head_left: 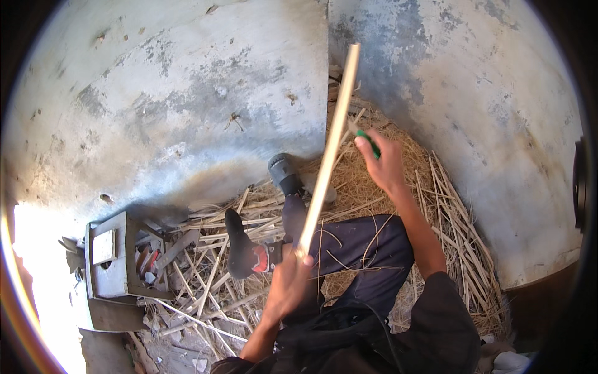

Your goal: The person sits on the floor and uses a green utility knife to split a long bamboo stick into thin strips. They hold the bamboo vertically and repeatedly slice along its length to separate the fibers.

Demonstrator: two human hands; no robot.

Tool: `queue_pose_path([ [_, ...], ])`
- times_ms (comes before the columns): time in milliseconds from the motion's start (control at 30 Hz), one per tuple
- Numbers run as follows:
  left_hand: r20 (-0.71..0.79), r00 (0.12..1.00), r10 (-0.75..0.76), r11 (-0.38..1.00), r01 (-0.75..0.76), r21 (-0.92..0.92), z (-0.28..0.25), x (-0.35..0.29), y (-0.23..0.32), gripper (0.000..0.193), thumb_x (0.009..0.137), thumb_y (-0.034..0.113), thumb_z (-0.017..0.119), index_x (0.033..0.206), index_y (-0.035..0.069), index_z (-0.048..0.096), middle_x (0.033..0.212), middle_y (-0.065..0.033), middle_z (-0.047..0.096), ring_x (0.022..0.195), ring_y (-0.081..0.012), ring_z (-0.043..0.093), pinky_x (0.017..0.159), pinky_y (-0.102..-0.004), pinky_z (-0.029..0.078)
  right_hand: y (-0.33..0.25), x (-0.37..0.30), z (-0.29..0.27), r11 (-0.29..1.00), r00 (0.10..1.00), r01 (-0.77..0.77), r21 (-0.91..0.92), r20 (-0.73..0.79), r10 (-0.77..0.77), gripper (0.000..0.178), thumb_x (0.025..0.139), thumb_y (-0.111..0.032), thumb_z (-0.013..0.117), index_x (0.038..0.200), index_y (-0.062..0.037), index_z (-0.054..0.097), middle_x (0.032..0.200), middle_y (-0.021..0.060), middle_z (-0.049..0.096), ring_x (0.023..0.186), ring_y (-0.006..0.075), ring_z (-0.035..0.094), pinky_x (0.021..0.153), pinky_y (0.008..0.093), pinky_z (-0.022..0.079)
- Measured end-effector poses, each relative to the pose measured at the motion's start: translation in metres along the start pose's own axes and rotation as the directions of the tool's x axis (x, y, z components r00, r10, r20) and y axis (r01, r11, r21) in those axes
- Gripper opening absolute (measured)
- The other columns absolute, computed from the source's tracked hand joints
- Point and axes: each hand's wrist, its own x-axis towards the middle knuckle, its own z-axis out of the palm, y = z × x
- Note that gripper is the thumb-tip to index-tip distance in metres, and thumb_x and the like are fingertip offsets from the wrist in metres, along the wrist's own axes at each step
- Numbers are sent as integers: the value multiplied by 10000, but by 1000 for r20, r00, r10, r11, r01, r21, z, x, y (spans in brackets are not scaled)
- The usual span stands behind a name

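A long pale stick (330,146), perhaps split cane or bamboo, rises from my lap toward the wall corner. Its lower end is gripped in my left hand (289,283), with the fingers wrapped round it above my thigh. To the right of the stick's upper half, my right hand (385,159) is closed round the green handle of a knife (366,142). The small blade points up and left toward the stick; whether it touches the stick I cannot tell. Thin shavings lie across my dark trousers (367,240).
Loose sticks (212,274) cover the floor at left, and more sticks (461,243) are heaped at right. Fine shavings (374,193) fill the corner between two worn walls (187,93). A white wooden box (112,255) with odds and ends inside stands at far left, beside bright light.
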Motion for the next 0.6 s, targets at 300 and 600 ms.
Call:
queue_pose_path([
  [300,-167,958,233,972,-225,69,-6,25,9,310,1142,261,550,973,6,598,743,38,511,702,-38,425,599,-256,369,-48,-31,9,943,928,286,174,197,-317,360,1022,-435,708,1116,-88,686,772,67,695,623,192,698,550,337,522],
  [600,-216,944,248,958,-205,202,-3,27,20,302,1101,240,614,988,-39,589,604,-122,562,543,-279,529,699,-431,439,-73,-45,23,779,725,531,332,297,-621,336,952,-417,790,1085,-116,721,909,33,776,697,242,747,598,359,565],
])
